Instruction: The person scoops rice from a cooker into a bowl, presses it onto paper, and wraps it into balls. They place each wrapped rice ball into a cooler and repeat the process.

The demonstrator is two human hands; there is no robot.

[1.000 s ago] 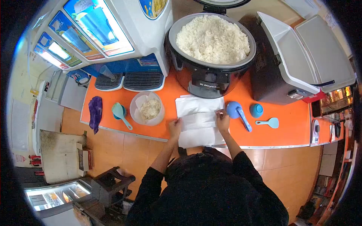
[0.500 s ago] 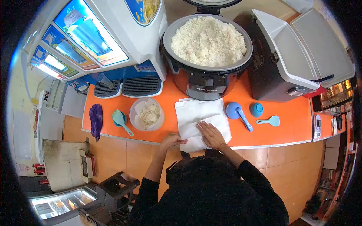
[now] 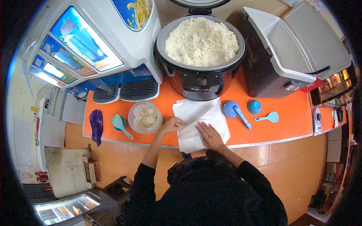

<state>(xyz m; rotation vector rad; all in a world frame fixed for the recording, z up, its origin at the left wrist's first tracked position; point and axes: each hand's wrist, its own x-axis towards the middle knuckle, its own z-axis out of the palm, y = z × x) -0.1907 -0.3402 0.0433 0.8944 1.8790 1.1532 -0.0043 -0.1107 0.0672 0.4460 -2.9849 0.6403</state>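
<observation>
On my remote feed I note white paper (image 3: 195,111), plain sheets in a slightly uneven stack, a slanting fold across the top, lying flat at the orange table's (image 3: 288,130) near edge.

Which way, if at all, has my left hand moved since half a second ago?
Yes: judged against the near edge of the orange table, the left hand has moved inward, away from the body.

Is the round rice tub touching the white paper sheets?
Apart. The head view shows a strip of orange counter between the right side of the rice tub and the left edge of the paper sheets.
</observation>
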